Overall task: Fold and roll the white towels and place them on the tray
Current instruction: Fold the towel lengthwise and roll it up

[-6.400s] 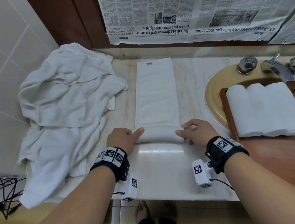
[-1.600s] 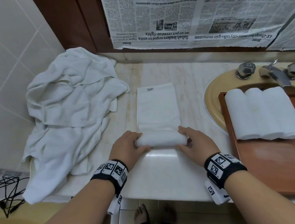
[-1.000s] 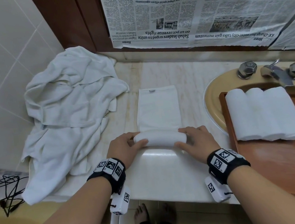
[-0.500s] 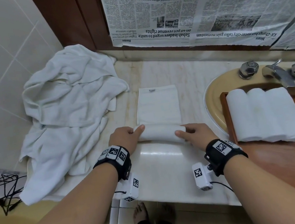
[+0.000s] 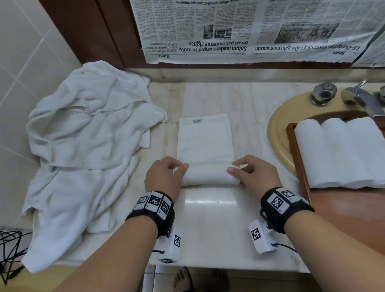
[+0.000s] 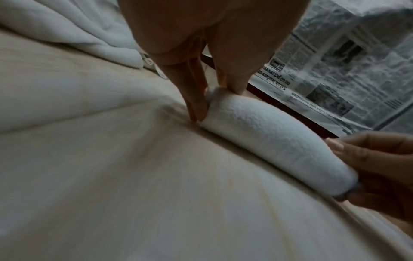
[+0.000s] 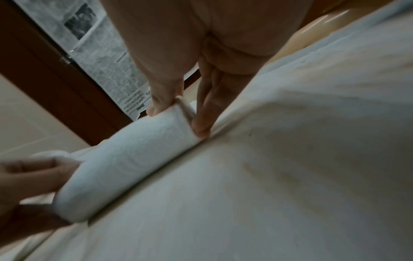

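A white towel [image 5: 204, 139] lies as a folded strip on the marble counter, its near end wound into a roll [image 5: 206, 174]. My left hand [image 5: 165, 173] pinches the roll's left end, thumb on top and fingers at the end face [image 6: 196, 98]. My right hand [image 5: 253, 174] pinches the right end the same way [image 7: 176, 106]. The roll [image 6: 268, 134] rests on the counter between both hands. The brown wooden tray [image 5: 365, 221] sits over the sink to the right, with three rolled white towels [image 5: 342, 151] side by side at its far end.
A heap of loose white towels [image 5: 89, 146] covers the counter's left part against the tiled wall. The yellow sink [image 5: 278, 120] and chrome faucet [image 5: 360, 98] are at the right. Newspaper [image 5: 243, 13] covers the mirror behind. Black cables [image 5: 3, 251] hang at the lower left.
The roll has grown thicker and the flat strip beyond it shorter. Both hands shifted from palms over the roll to pinching its ends.
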A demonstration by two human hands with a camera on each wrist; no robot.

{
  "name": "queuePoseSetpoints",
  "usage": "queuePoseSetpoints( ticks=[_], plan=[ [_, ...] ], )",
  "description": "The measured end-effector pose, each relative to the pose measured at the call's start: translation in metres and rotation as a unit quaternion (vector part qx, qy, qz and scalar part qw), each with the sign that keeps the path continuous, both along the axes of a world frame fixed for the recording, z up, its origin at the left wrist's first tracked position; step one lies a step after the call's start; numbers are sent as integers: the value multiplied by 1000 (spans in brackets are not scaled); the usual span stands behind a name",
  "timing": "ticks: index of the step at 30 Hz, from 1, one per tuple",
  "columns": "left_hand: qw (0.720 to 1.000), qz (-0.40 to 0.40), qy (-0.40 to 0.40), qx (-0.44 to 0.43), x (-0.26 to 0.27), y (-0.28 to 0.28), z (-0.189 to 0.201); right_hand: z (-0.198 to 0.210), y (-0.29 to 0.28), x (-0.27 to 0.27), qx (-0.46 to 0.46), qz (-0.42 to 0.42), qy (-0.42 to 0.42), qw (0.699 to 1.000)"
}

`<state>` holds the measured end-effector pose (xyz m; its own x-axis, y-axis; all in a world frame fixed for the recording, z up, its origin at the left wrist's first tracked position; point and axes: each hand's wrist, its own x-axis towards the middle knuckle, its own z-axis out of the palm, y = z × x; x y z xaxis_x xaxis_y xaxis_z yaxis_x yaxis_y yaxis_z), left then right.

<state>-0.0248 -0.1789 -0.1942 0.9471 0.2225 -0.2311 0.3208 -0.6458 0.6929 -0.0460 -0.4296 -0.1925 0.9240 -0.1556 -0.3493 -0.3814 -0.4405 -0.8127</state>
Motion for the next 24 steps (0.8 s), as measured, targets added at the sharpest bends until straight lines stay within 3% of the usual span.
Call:
queuePoseSetpoints(
  ticks=[3,14,19,24],
  plan=[
    [999,-17,-5,26,-8,-2,4,-4,1,-6,-21,5,-6,1000],
    [986,-149,-14,67,-37,20,-12,-16,-10,-29,-141,143,-40,979],
    [981,-182,-13,59,-36,34,-14,-12,-13,-31,-112,167,-11,980],
    [992,-122,18,12,-40,31,-15,-8,-12,-27,-54,151,19,987]
  ],
)
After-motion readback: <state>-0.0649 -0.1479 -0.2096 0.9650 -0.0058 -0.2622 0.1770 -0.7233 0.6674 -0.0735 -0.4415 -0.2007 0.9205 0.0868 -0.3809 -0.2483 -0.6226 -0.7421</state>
